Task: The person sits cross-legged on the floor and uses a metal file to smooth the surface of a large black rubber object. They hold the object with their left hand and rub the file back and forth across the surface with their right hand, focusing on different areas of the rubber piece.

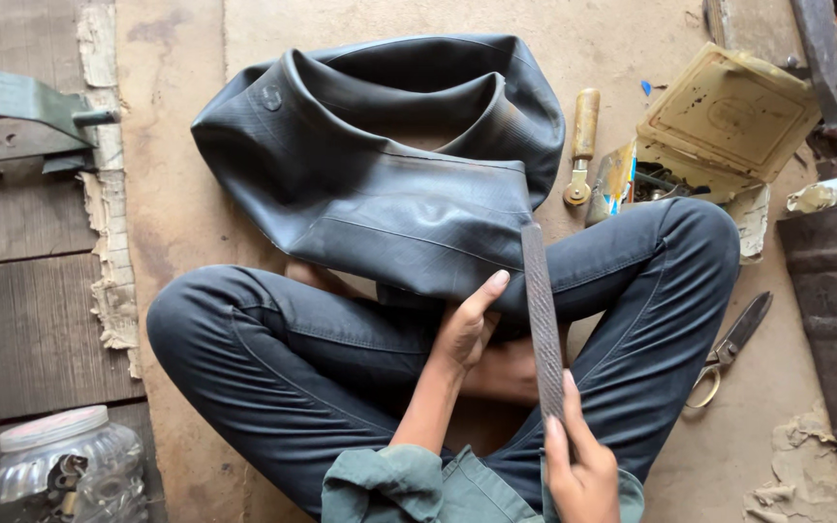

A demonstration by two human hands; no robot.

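Right hand (581, 463) gripped the flat rasp file (542, 315) by its lower end, fingers wrapped round it. Left hand (467, 324) lay half-open, pinning the black inner tube (380, 165) draped over the lap and floor. Best bet was flat strokes, rubber pulled taut under the thumb.

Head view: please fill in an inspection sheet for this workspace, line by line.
Surface: worn floor, wooden boards at left.
Job's things: black rubber inner tube folded across the seated person's lap; long flat rasp standing up from the right hand.
Clutter: wooden-handled roller, open yellowish box, scissors, clear lidded jar.
Grips: left hand presses on the tube's near edge; right hand closed round the rasp's lower end.
Cables: nothing seen.
Surroundings: rusty metal parts at right, green metal piece at left.
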